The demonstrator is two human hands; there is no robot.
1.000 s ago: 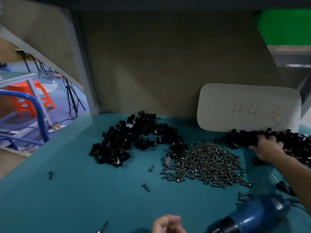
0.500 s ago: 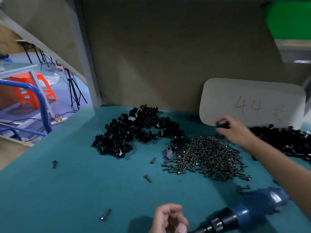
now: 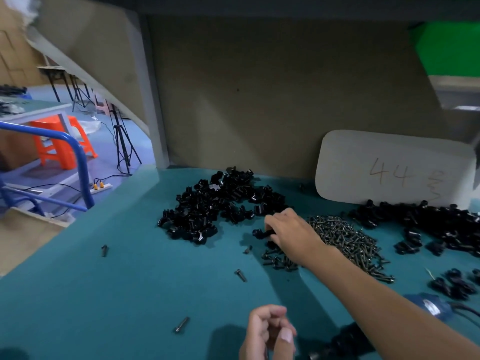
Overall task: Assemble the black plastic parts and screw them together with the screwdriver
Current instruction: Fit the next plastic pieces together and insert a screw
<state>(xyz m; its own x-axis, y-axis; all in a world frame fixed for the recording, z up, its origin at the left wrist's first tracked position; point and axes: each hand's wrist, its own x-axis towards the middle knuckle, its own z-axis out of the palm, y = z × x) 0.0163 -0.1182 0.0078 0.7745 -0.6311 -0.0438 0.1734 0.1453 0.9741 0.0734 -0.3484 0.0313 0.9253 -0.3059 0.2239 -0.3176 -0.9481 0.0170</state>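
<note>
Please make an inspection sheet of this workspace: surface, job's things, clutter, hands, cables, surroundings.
Surface: teal table top, in dim light.
Job's things: left pile of black parts; right pile of black parts; screw heap; blue screwdriver, partly hidden by the forearm.
Clutter: loose screws on the table; card marked 44 leaning on the back wall.
Hands: right hand holds a black part; left hand curled, contents unclear.
Cables: screwdriver cord; power strip on the floor.
Surroundings: orange stool, tripod, blue rail.
</note>
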